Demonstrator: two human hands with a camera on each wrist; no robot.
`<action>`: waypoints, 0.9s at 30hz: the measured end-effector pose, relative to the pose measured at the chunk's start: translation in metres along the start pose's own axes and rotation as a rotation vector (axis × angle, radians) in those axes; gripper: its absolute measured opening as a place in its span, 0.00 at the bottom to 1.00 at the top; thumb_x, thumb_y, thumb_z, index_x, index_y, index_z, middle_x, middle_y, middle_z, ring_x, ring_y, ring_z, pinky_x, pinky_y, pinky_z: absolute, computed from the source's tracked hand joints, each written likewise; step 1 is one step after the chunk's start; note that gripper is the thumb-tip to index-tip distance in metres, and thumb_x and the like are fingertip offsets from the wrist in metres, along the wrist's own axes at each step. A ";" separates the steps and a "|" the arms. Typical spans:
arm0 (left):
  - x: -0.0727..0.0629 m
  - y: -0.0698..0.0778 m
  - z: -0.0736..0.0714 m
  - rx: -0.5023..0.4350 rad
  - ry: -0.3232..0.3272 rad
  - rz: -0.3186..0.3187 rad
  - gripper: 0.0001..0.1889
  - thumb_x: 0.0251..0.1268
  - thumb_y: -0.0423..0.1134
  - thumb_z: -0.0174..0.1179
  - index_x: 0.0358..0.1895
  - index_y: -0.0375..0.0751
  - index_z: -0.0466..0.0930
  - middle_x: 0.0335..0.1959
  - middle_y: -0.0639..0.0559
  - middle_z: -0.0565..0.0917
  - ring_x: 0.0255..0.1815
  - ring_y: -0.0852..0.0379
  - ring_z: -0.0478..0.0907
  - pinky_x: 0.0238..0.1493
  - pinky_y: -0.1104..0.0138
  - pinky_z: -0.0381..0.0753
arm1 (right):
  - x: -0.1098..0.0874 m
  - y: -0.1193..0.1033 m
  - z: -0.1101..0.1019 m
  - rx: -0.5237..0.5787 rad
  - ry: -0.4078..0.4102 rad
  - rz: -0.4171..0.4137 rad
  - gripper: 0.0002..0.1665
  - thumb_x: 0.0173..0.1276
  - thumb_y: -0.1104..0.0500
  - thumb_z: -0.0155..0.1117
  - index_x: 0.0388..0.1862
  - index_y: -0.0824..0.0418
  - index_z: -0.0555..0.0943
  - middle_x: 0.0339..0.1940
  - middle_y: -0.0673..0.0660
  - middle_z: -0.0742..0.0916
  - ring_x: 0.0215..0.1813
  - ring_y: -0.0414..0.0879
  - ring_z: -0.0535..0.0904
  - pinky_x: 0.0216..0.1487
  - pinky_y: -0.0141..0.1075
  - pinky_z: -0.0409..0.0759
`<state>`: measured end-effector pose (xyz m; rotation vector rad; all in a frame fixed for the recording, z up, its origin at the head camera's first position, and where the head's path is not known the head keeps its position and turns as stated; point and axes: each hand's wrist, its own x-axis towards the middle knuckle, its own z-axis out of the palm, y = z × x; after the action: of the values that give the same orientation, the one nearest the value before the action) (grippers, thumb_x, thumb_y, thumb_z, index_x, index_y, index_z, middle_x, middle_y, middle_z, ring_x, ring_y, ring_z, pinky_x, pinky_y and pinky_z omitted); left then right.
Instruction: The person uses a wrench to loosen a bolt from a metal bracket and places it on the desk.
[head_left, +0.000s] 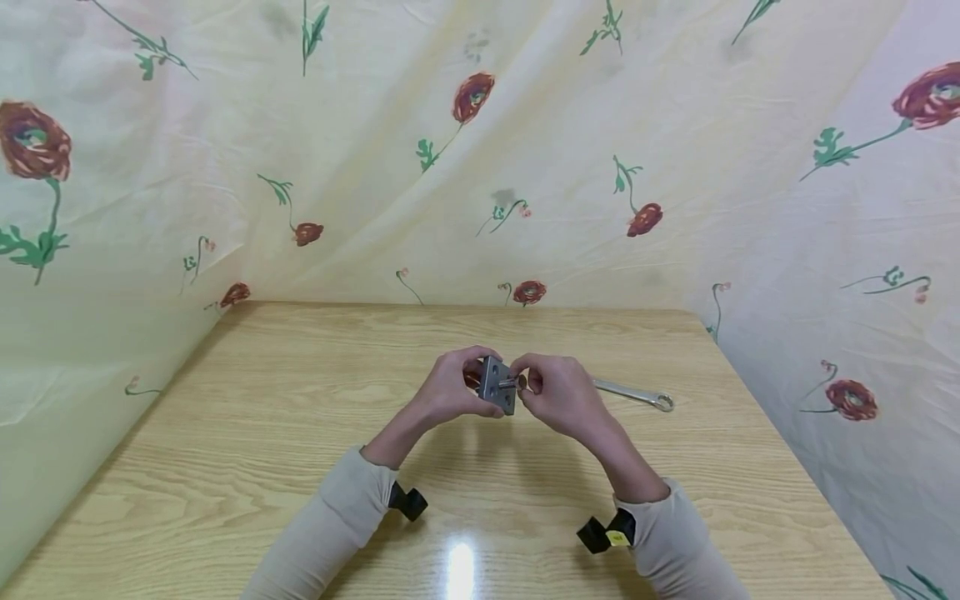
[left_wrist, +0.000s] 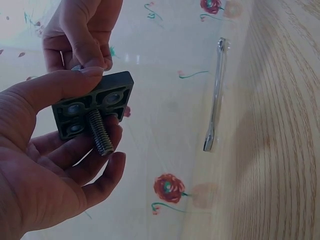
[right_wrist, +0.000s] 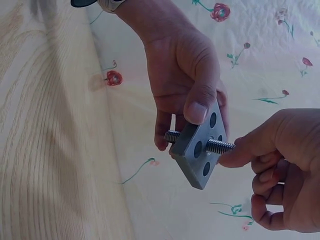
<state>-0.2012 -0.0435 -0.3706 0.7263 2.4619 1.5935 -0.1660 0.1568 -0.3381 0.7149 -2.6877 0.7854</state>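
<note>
My left hand (head_left: 452,390) grips a small grey square plate (head_left: 488,385) by its edges, thumb on one side and fingers on the other. The plate has round holes near its corners and, in the left wrist view, a ribbed back. A threaded bolt (right_wrist: 219,146) passes through the plate's middle and sticks out on both faces; its far threaded end (left_wrist: 101,135) shows bare by my left fingers. With thumb and forefinger, my right hand (head_left: 561,393) pinches the bolt's other end, and the fingertips partly hide it. Both hands hold the parts above the table.
A combination wrench (head_left: 636,394) lies on the wood-grain table (head_left: 300,400), beyond and to the right of my right hand. A flower-patterned cloth (head_left: 360,167) hangs along the table's back and sides.
</note>
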 end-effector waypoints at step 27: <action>-0.001 0.000 0.000 0.001 0.002 0.018 0.33 0.41 0.32 0.79 0.57 0.41 0.79 0.43 0.41 0.85 0.38 0.57 0.80 0.50 0.62 0.83 | 0.004 0.002 0.014 -0.025 -0.120 0.284 0.36 0.81 0.40 0.44 0.11 0.54 0.69 0.15 0.49 0.69 0.16 0.42 0.62 0.20 0.33 0.57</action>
<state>-0.2003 -0.0438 -0.3709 0.7491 2.4645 1.6005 -0.1722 0.1491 -0.3487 0.3885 -2.9444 0.7931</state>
